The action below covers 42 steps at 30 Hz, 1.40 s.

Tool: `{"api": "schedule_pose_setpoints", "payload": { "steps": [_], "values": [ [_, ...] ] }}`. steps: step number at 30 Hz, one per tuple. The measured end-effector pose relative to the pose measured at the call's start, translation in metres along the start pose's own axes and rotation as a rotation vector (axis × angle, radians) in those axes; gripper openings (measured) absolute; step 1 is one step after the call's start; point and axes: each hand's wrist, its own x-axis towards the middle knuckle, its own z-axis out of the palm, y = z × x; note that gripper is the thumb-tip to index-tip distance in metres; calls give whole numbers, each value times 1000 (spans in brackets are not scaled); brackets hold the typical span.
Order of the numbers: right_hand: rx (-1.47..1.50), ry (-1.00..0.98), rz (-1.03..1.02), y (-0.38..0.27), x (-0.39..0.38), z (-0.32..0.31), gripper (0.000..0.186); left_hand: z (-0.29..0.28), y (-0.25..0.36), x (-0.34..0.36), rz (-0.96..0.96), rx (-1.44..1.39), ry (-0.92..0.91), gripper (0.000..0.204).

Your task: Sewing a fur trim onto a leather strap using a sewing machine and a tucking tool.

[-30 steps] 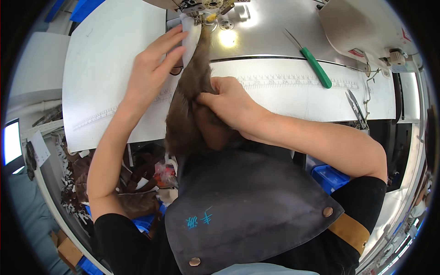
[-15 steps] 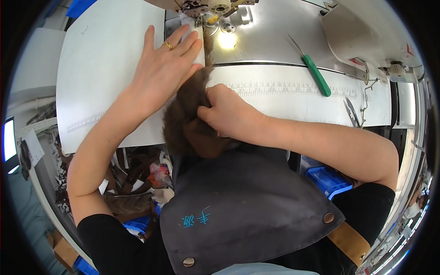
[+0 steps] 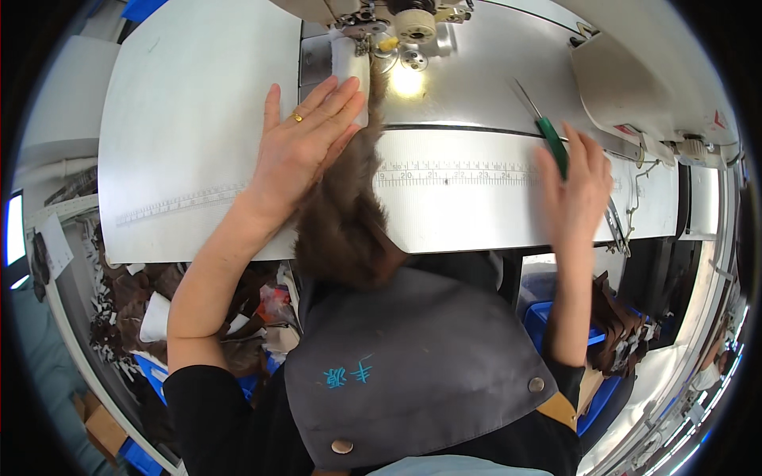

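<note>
My left hand lies flat with its fingers stretched out, pressing on a white strip that runs under the sewing machine's foot. Beneath and beside that palm, a brown fur piece trails from the foot over the table's front edge onto the apron. My right hand, slightly blurred, is over the right of the table, its thumb and fingers apart. Between them shows the green handle of an awl, whose metal point lies toward the machine. I cannot see the fingers closed on it.
Small metal snips lie beside my right wrist. Ruler markings cross the white tabletop. The machine's body stands at the far right. Brown scraps pile below left; a blue bin and stacked brown pieces sit below right.
My right hand has let go of the fur and moved right to the awl. My left hand has slid slightly nearer along the white strip. More of the fur shows.
</note>
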Motion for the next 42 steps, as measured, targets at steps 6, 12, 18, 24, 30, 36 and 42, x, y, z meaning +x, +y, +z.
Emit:
{"api": "schedule_pose_setpoints", "payload": {
  "steps": [6, 12, 18, 24, 30, 36, 42],
  "values": [
    [569, -421, 170, -31, -15, -15, 34, 3, 1, 2, 5, -27, 9, 35],
    [678, -112, -121, -123, -2, 21, 45, 4, 2, 3, -3, -62, 22, 37],
    [619, -197, -68, -127, 1, 25, 45, 6, 1, 1, -27, -72, 14, 39],
    [717, -379, -7, -126, 17, 24, 44, 5, -1, 3, -45, -104, -27, 42],
    [811, -383, -187, -111, 10, 29, 48, 3, 2, 3, -92, -169, -53, 44],
    [715, -453, -366, -100, 8, 23, 52, -1, 5, 3, -126, -204, -73, 45],
    [698, -308, -330, -102, -1, 22, 50, -2, 13, 5, -206, -246, -85, 43]
  ]
}}
